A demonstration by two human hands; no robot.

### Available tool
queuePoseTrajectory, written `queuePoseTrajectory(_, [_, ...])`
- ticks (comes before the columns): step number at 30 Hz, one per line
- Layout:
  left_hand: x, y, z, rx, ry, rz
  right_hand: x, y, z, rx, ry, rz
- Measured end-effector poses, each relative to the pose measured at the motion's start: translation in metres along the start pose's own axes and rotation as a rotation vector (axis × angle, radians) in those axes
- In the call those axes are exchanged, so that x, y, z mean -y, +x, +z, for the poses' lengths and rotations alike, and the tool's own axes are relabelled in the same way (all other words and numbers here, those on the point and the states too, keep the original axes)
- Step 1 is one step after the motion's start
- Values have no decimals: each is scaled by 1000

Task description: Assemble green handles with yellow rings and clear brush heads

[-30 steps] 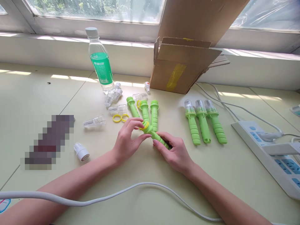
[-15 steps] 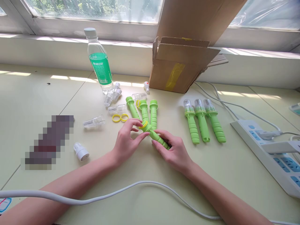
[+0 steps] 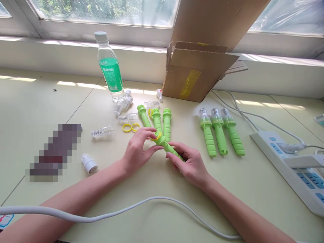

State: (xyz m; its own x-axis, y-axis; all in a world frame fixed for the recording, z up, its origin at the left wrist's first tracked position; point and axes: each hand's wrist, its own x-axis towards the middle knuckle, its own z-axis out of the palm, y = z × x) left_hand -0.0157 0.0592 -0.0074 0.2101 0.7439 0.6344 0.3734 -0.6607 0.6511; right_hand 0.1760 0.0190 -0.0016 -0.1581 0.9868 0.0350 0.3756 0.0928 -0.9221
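Observation:
My right hand (image 3: 189,161) is wrapped round the ribbed grip of a green flashlight handle (image 3: 167,146), which tilts up to the left. At its threaded end, my left hand (image 3: 138,148) pinches a yellow ring (image 3: 157,136) that sits around the neck; its thumb rests by the handle's collar. Just beyond lie three more green handles (image 3: 166,125) with threaded ends pointing away. Two yellow rings (image 3: 127,128) lie left of them, and another yellow ring (image 3: 150,112) is between the handles. Several clear plastic lens caps (image 3: 128,118) are scattered at the left.
Three green flashlights with clear heads (image 3: 209,135) stand in a row at the right, near a white power strip (image 3: 286,162). A water bottle (image 3: 110,72) and cardboard box (image 3: 199,74) stand behind. A white bulb-like piece (image 3: 89,164) lies left; a white cable (image 3: 157,199) crosses in front.
The view has shifted slightly. My left fingers have moved a little around the yellow ring at the handle's threaded end, while my right hand keeps its hold on the grip.

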Motion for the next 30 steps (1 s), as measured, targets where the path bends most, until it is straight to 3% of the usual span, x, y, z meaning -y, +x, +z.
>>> queuePoseTrajectory(6, [0, -1, 0, -41, 38, 37, 2, 1, -2, 47, 158, 98])
queuePoseTrajectory(11, [1, -1, 1, -3, 41, 45, 1, 3, -6, 79, 305, 154])
queuePoseTrajectory(22, [0, -1, -1, -33, 35, 94, 5, 5, -12, 167, 383, 199])
queuePoseTrajectory(30, [-1, -3, -1, 11, -12, 88, 9, 5, -15, 225, 370, 199])
